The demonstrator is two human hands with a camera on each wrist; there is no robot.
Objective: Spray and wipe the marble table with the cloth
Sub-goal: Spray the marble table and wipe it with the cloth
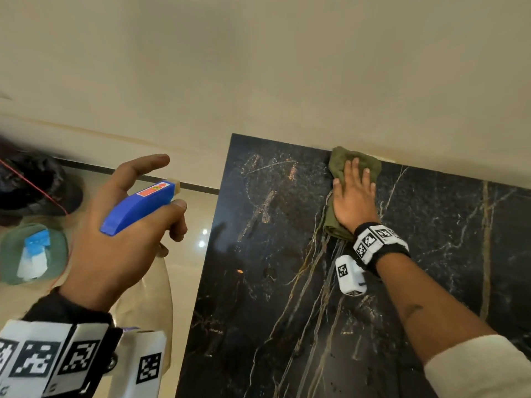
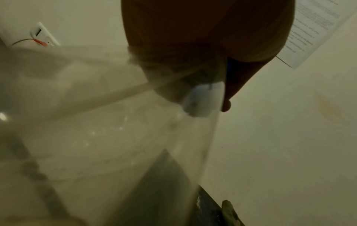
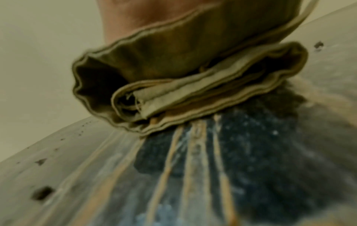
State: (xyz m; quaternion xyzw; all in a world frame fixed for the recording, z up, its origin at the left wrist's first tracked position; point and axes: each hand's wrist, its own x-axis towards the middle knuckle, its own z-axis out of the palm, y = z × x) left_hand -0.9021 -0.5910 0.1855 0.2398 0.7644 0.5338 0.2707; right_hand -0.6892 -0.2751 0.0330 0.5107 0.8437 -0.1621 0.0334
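A black marble table (image 1: 287, 282) with gold and white veins fills the right half of the head view, its far edge against the wall. My right hand (image 1: 355, 196) lies flat with straight fingers on a folded olive-green cloth (image 1: 339, 162) at that far edge. The right wrist view shows the cloth (image 3: 193, 76) bunched in folds under the palm on the wet, streaked marble (image 3: 251, 152). My left hand (image 1: 120, 248) holds a clear spray bottle by its blue trigger head (image 1: 138, 208), off the table's left side over the floor. Its index finger points forward. The bottle body (image 2: 115, 137) fills the left wrist view.
A cream wall (image 1: 258, 67) rises right behind the table. Glossy cream floor (image 1: 189, 214) lies to the table's left. A dark bag (image 1: 34, 185) and a green round object (image 1: 31, 254) sit on the floor at far left. A wall socket with a red cable (image 2: 42, 35) and a printed sheet (image 2: 313, 30) are on the wall.
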